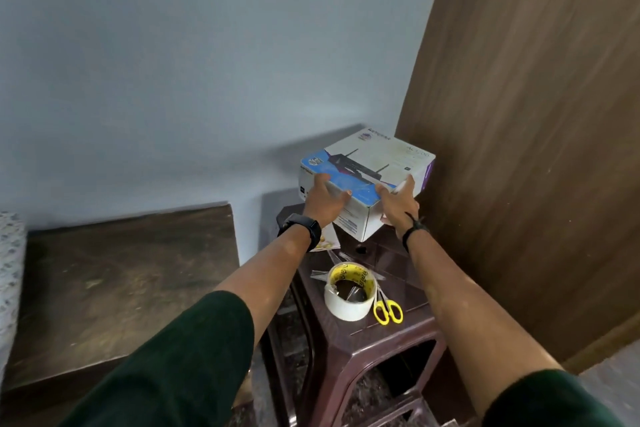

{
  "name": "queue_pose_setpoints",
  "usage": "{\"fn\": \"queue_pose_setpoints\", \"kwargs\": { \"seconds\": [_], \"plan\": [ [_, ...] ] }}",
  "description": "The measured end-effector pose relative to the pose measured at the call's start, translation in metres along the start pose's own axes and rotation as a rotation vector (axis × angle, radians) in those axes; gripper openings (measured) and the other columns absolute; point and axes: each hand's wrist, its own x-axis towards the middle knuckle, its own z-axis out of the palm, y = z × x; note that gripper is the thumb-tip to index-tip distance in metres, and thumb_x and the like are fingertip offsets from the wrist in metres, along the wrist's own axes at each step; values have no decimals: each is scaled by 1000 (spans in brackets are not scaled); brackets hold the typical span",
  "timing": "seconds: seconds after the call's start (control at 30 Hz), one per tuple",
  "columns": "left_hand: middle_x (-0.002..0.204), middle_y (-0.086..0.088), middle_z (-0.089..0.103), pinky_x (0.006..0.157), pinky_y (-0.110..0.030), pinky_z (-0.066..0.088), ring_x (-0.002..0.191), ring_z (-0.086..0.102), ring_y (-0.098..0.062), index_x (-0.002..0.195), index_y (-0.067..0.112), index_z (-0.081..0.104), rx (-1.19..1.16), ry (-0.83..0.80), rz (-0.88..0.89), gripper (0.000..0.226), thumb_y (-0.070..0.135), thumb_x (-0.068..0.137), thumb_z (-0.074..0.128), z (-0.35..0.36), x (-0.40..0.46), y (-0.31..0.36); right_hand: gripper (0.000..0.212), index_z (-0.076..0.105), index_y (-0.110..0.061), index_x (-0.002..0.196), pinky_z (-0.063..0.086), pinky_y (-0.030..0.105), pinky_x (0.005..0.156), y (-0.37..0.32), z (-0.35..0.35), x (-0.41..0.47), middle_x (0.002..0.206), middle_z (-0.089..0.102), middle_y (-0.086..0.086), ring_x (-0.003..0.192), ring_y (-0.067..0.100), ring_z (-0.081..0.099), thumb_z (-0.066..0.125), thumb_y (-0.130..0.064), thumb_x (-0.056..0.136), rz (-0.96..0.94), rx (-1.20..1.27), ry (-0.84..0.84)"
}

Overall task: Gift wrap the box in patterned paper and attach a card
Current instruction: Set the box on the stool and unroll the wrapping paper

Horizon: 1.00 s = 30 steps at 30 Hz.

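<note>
- A pale blue-grey wall [173, 62] is filling the upper left and centre of the frame, with soft shadow lying along its lower edge.
- A dark wood-grain panel [536, 149] is running down the right side.
- A dark brown tabletop [121, 288] is sitting at lower left.
- A maroon plastic stool [398, 350] is standing at lower centre.

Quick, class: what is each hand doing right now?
Left hand: grips the router box.
Right hand: grips the same box.
</note>
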Motion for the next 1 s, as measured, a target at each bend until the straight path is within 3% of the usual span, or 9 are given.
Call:
{"fn": "queue_pose_setpoints", "kwargs": {
  "seconds": [0.13, 0.23, 0.47, 0.67, 0.87, 1.0],
  "plan": [
    [139, -13, 45, 100, -37, 44, 121, 49, -29, 145, 15, 27, 90, -182, -36, 55, 27, 97, 52, 15, 9, -9, 60, 24, -20, 148, 45, 48, 99, 14, -13, 24, 141, 43, 17, 126, 33, 45, 50, -31, 95, -5, -153, -18],
    [145, -14, 40, 100, -33, 39, 126, 46, -29, 149, 18, 20, 181, -298, -68, 56, 20, 99, 46, 19, 14, -18, 52, 36, -16, 144, 50, 43, 95, 25, -22, 35, 139, 46, 14, 119, 30, 51, 51, -29, 95, 3, -216, -56],
    [157, -10, 20, 113, -32, 24, 143, 23, -26, 152, 18, 7, 389, -426, -59, 65, 8, 99, 42, 12, 16, -27, 47, 37, -14, 143, 36, 38, 107, 42, -13, 26, 143, 42, 18, 128, 33, 42, 44, -24, 98, -21, -389, -79],
    [156, -12, 21, 114, -33, 24, 142, 24, -27, 152, 15, 8, 427, -393, 12, 60, 10, 100, 37, 5, 1, -7, 34, 58, -10, 124, 33, 35, 104, 21, -2, -7, 135, 41, 19, 122, 34, 45, 49, -27, 96, -209, -510, 4],
    [152, -12, 30, 107, -35, 34, 134, 37, -30, 151, 20, 15, 412, -252, 41, 55, 16, 100, 37, -40, -37, 10, 23, 68, -4, 103, 36, 37, 100, -18, 29, -64, 122, 56, 19, 118, 32, 50, 60, -21, 91, -360, -364, -34],
    [147, -15, 37, 103, -35, 38, 131, 41, -31, 149, 17, 22, 400, -149, 28, 53, 14, 99, 38, -91, -77, 1, 23, 69, -5, 102, 36, 28, 89, -40, 64, -113, 121, 59, 17, 117, 29, 51, 59, -22, 91, -398, -267, -128]
  ]
}}
